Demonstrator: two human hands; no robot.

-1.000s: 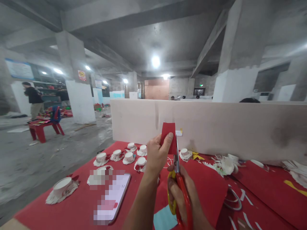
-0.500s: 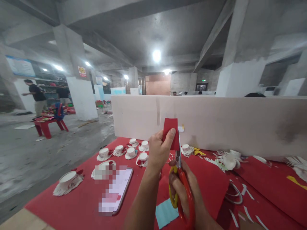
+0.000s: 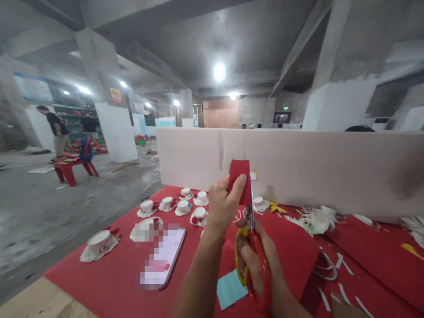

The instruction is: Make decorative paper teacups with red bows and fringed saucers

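I looked down on the red worktop [image 3: 99,282], with a pale board [image 3: 331,168] standing along its far edge. A phone [image 3: 162,260] lay flat at about 8 o'clock from the hands. The left hand [image 3: 223,210] was raised above the worktop, thumb and fingers pinched shut. At 5 o'clock from it, just below, the right hand [image 3: 261,269] was curled closed through the handles of the scissors [image 3: 260,260]. Their blades pointed to 12; I couldn't tell how far apart they stood. The paper [image 3: 240,174] stood upright in the left hand's pinch, its long axis running 12 to 6. Its right edge lay against the blades, at 12 o'clock from the right hand.
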